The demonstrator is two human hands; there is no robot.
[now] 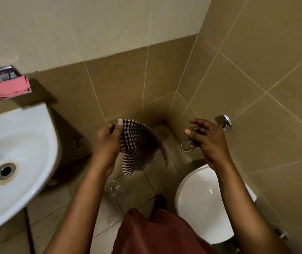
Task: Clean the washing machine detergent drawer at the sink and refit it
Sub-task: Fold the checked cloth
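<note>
This is a small bathroom, of the kind found in a home. A white ceramic sink with a metal drain is fixed to the wall on the left, and a white toilet with its lid down stands at lower right. Tan tiles cover the walls, and on the far wall they give way to cream paint above. The floor is tiled too, wet in one spot, with a round floor drain in the corner. Chrome fittings sit on the walls: a ring, a bracket above it, and a soap dish over the sink with something pink just below it.
</note>
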